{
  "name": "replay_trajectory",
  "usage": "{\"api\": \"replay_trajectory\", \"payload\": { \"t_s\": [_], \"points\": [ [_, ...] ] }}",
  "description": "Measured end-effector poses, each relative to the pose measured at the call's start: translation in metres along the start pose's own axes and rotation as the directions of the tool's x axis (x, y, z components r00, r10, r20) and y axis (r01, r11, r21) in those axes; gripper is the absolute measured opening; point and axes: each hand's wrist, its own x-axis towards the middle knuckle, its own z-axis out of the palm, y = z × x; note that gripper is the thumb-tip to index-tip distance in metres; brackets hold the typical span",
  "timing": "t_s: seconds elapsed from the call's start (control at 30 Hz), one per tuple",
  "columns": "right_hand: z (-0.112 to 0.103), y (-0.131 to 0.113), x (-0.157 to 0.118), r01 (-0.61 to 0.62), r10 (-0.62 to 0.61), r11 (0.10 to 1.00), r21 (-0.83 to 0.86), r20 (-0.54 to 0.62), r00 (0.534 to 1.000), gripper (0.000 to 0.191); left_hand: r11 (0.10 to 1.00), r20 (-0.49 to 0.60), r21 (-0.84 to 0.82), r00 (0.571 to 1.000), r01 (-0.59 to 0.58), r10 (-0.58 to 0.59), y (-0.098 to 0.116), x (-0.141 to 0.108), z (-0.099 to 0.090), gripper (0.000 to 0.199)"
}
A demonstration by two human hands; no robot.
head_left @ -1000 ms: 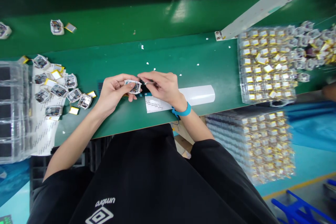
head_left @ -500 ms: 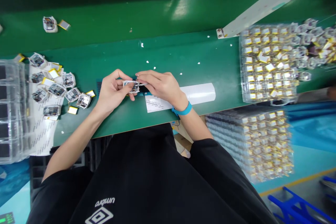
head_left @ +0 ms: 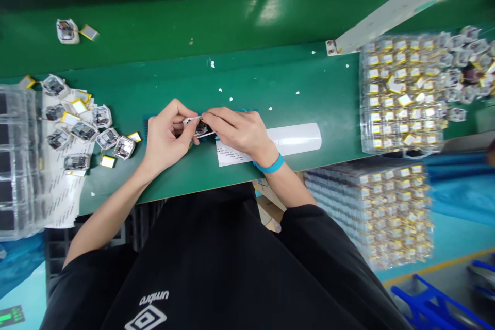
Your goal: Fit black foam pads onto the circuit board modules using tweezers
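My left hand point(head_left: 167, 135) pinches a small white device housing point(head_left: 200, 127) with a dark circuit board inside, tilted between thumb and fingers. From the right, my right hand point(head_left: 242, 131) reaches the housing, its fingers closed around a thin pale tool point(head_left: 208, 134), perhaps tweezers. The tool lies along the housing's near edge; fingers cover its other end. Below both hands is a dark blue mat point(head_left: 146, 126), mostly hidden. A printed white sheet point(head_left: 232, 156) extends from under my right wrist, which wears a blue band point(head_left: 271, 165).
Several open housings point(head_left: 84, 131) with batteries lie on paper at the left, beside stacked clear trays point(head_left: 23, 165). One more housing point(head_left: 67, 31) sits on the raised ledge. Battery-filled trays point(head_left: 404, 93) stand at the right, below a slanted white post point(head_left: 390, 10). Another tray stack point(head_left: 394, 216) is lower right.
The housing has tilted in my left hand, and my right fingers have come closer over it. The thin tool now lies lower, along the near edge. My view has shifted slightly.
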Motion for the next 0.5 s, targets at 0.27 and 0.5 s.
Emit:
{"api": "replay_trajectory", "payload": {
  "t_s": [0.27, 0.5],
  "points": [
    [0.004, -0.003, 0.004, -0.113, 0.170, 0.914, 0.390, -0.114, 0.979, 0.030, 0.996, -0.051, 0.057, 0.996, -0.071, 0.074, 0.002, -0.003, 0.004, 0.026],
    [0.001, -0.011, 0.016, -0.357, 0.425, 0.605, 0.712, 0.090, 0.901, 0.050, 0.988, -0.018, 0.002, 0.988, -0.155, 0.155, 0.002, -0.008, 0.009, 0.017]
  ]
}}
